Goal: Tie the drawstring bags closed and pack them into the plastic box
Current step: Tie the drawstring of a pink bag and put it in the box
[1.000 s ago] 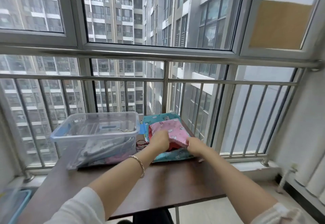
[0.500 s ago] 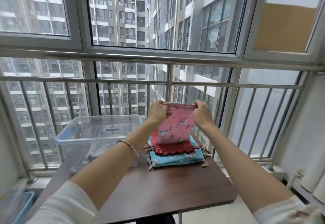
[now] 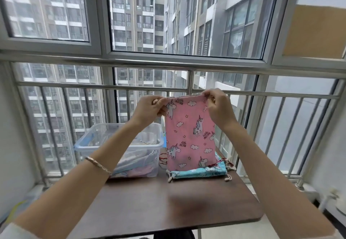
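Observation:
A pink unicorn-print drawstring bag point(image 3: 189, 133) hangs full length in the air above the table. My left hand point(image 3: 149, 110) pinches its top left corner and my right hand point(image 3: 218, 107) pinches its top right corner. Below it a blue drawstring bag point(image 3: 198, 172) lies flat on the table, with red cords showing beside it. The clear plastic box point(image 3: 119, 145) with a blue rim stands to the left and holds several folded bags.
The small brown table point(image 3: 159, 201) stands against a metal window railing point(image 3: 104, 88). Its right and front edges drop off to the floor. A blue bin point(image 3: 13, 210) shows at the lower left.
Both hands picked the pink bag off the pile and raised it, and it has unfolded to hang full length. The view has tilted upward.

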Demonstrator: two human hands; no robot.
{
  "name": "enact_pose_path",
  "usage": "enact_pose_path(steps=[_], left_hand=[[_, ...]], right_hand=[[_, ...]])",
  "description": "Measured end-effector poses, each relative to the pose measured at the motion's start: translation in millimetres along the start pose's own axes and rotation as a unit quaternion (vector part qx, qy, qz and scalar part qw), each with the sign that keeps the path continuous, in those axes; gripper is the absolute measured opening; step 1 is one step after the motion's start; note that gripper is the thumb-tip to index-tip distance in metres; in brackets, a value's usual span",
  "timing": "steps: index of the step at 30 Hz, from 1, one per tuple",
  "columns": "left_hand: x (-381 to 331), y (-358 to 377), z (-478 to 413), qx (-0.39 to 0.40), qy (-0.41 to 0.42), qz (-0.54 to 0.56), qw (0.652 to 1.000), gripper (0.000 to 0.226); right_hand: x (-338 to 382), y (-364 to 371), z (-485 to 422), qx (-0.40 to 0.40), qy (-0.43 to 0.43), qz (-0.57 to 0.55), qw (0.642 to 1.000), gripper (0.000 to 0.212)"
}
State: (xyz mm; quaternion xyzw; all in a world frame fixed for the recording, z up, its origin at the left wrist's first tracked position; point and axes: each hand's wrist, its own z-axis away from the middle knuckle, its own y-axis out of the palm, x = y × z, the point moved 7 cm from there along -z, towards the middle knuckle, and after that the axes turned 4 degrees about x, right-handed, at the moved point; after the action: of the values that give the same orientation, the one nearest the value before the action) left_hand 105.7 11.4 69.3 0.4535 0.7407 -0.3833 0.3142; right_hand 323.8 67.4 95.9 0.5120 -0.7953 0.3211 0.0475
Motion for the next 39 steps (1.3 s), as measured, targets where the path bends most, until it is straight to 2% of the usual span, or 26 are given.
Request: enact_pose_path(steps=[3,5,7,10,12,14,16,18,20,22,24,26,28,31,32,33,35,39], left_hand=[[-6.7,-18.6,8.1,-0.010,0.004,-0.005,1.000,0.017],[-0.9,-27.9,16.1,0.005,-0.010,-0.016,1.000,0.019],[10.6,-35.7,25.4,0.029,-0.027,-0.041,0.998,0.018],[31.5,-47.0,41.3,0.060,-0.063,-0.080,0.993,0.018],[43.6,-54.3,51.0,0.067,-0.081,-0.096,0.990,0.020],[49.5,-65.8,57.8,0.050,-0.082,-0.110,0.989,0.021],[53.9,-90.3,60.8,-0.006,-0.084,-0.115,0.990,0.023],[64.6,-126.8,64.2,-0.093,-0.113,-0.075,0.986,0.025],[77.8,-146.9,69.1,-0.132,-0.158,-0.021,0.978,0.026],[84.5,-140.0,73.4,-0.123,-0.188,0.022,0.974,0.027],[81.1,-123.4,72.9,-0.116,-0.195,0.136,0.965,0.029],[67.3,-108.2,66.8,-0.099,-0.186,0.301,0.930,0.032],[49.6,-97.6,58.6,-0.073,-0.165,0.401,0.898,0.031],[27.5,-78.3,48.5,-0.048,-0.144,0.428,0.891,0.027],[22.0,-72.0,45.5,-0.042,-0.142,0.424,0.893,0.026],[17.5,-66.3,42.4,-0.034,-0.141,0.420,0.896,0.025],[9.8,-55.6,36.2,-0.008,-0.138,0.410,0.902,0.024],[-9.0,-36.5,23.7,0.049,-0.120,0.361,0.923,0.024]], right_hand=[[13.0,7.2,0.0,0.022,-0.001,-0.032,0.999,0.026],[14.3,20.3,4.9,0.068,0.006,-0.042,0.997,0.026],[11.5,40.1,14.9,0.141,0.029,-0.057,0.988,0.026],[0.2,73.4,40.1,0.277,0.092,-0.086,0.952,0.021],[-6.2,90.7,54.8,0.325,0.094,-0.059,0.939,0.017],[-11.8,96.6,61.7,0.335,0.067,0.009,0.940,0.027],[-20.0,91.4,63.4,0.332,0.055,0.031,0.941,0.037],[-37.2,79.3,65.2,0.316,0.089,-0.022,0.944,0.043],[-60.9,70.9,69.4,0.288,0.170,-0.147,0.931,0.044],[-71.8,74.0,74.1,0.273,0.226,-0.268,0.896,0.043],[-63.8,80.8,74.5,0.261,0.247,-0.403,0.842,0.033],[-46.9,84.7,69.0,0.241,0.265,-0.555,0.751,0.022],[-28.5,89.2,61.7,0.218,0.280,-0.669,0.653,0.026],[-7.3,97.8,47.8,0.174,0.287,-0.782,0.525,0.030],[-1.5,102.5,43.8,0.172,0.289,-0.802,0.494,0.036],[4.0,107.0,41.0,0.178,0.295,-0.798,0.495,0.040],[13.3,118.3,40.1,0.229,0.320,-0.733,0.554,0.045],[32.3,139.8,47.2,0.385,0.344,-0.550,0.657,0.077]])
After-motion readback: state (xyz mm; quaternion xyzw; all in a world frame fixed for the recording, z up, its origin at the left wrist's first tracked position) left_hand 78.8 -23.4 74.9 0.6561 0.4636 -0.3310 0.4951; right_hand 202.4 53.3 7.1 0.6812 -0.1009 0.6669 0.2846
